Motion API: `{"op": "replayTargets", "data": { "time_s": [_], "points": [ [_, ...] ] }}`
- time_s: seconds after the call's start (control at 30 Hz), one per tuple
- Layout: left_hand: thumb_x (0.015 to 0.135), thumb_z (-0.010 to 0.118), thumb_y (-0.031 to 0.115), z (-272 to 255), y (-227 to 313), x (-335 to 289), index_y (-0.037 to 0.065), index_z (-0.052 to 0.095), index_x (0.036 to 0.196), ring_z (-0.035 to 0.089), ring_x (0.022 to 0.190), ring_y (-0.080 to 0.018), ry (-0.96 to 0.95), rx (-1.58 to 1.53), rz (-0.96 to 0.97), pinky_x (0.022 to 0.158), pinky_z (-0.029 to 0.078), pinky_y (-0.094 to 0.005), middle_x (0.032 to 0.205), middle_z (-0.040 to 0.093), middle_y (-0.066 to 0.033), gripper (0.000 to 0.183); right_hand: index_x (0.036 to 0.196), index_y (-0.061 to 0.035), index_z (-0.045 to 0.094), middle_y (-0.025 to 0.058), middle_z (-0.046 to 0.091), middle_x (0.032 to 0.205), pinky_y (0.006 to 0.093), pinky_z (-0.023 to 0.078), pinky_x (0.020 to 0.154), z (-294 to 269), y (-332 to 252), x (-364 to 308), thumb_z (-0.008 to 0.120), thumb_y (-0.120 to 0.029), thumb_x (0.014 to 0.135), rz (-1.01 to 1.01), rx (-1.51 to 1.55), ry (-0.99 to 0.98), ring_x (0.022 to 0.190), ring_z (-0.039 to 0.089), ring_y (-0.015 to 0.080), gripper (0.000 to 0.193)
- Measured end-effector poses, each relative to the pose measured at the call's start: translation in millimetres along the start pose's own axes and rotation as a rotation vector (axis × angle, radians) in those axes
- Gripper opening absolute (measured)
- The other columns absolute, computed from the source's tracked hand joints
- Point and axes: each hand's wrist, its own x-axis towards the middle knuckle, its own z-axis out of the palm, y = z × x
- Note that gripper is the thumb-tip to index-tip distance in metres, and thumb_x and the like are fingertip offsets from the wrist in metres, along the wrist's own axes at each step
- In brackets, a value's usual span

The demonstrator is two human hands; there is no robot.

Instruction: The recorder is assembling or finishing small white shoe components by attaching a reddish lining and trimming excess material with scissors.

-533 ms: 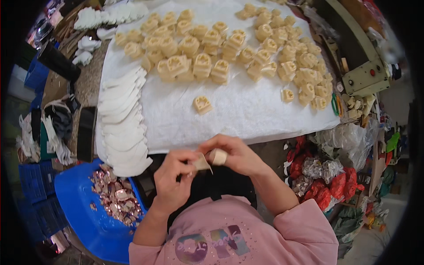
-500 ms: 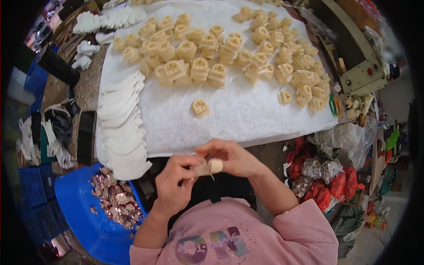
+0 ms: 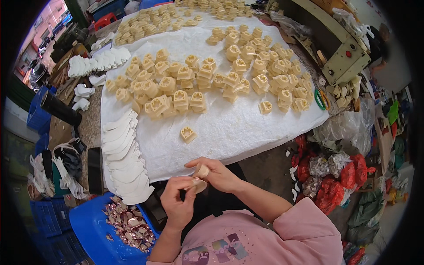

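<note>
In front of my lap, just off the table's near edge, I hold a small beige block [image 3: 202, 170] that looks like a shoe heel. My right hand [image 3: 223, 179] is closed around it. From the block hangs a thin beige strip [image 3: 200, 186], pinched between the thumb and fingers of my left hand [image 3: 179, 196]. How far the strip is joined to the block is hidden by my fingers. A single beige heel-like piece [image 3: 188, 135] with a recessed top sits on the white cloth [image 3: 229, 137] beyond my hands. Farther back stand several clusters of similar heel-like pieces [image 3: 167, 85].
Overlapping white curved pieces [image 3: 126, 152] line the table's left side. A blue tub [image 3: 90, 227] with shiny pinkish scraps [image 3: 132, 225] is at lower left. A dark phone-like slab [image 3: 94, 170] lies left of the cloth. Red plastic bags [image 3: 329, 192] and a machine [image 3: 346, 57] are at right.
The view has tilted up, showing more of the table's far end. The block has turned in my right hand, and the strip now hangs lower, with my left hand still pinching it.
</note>
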Motion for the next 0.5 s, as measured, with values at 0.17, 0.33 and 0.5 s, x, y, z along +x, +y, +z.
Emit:
{"op": "replayTargets", "data": {
  "time_s": [0.17, 0.33, 0.5],
  "points": [
    [0.083, 0.067, 0.009, 16.3, 5.2, 7.5, -0.002, 0.053, 0.094, 0.057, 0.083, -0.0125, 0.18, -0.279, -0.299, 0.079, 0.046, -0.0248, 0.093, 0.062, -0.0108, 0.021, 0.113, -0.0054, 0.055, 0.0082, 0.056, 0.111, 0.0339, 0.037, 0.093, -20.0, -1.1, -11.2, 0.052, -0.027, 0.092, -0.304, -0.17, -0.053, 0.105, 0.05, 0.0213, 0.03],
    [0.083, 0.068, 0.008, 39.2, 7.5, 12.7, -0.003, 0.057, 0.094, 0.056, 0.079, -0.0093, 0.132, -0.294, -0.261, 0.074, 0.047, -0.0225, 0.09, 0.061, -0.0072, 0.02, 0.092, -0.0051, 0.054, 0.0084, 0.048, 0.096, 0.0352, 0.034, 0.087, -12.6, -6.8, -21.8, 0.056, -0.002, 0.079, -0.495, -0.367, 0.234, 0.095, 0.041, 0.0268, 0.014],
    [0.083, 0.067, 0.008, 55.1, 9.5, 18.3, -0.003, 0.057, 0.091, 0.058, 0.08, -0.0106, 0.093, -0.238, -0.335, 0.075, 0.048, -0.0236, 0.093, 0.063, -0.0115, 0.017, 0.091, -0.0057, 0.054, 0.008, 0.049, 0.096, 0.0359, 0.034, 0.086, -31.1, -6.4, -27.0, 0.057, -0.004, 0.077, -0.454, -0.196, 0.241, 0.095, 0.042, 0.0266, 0.014]
  ]
}}
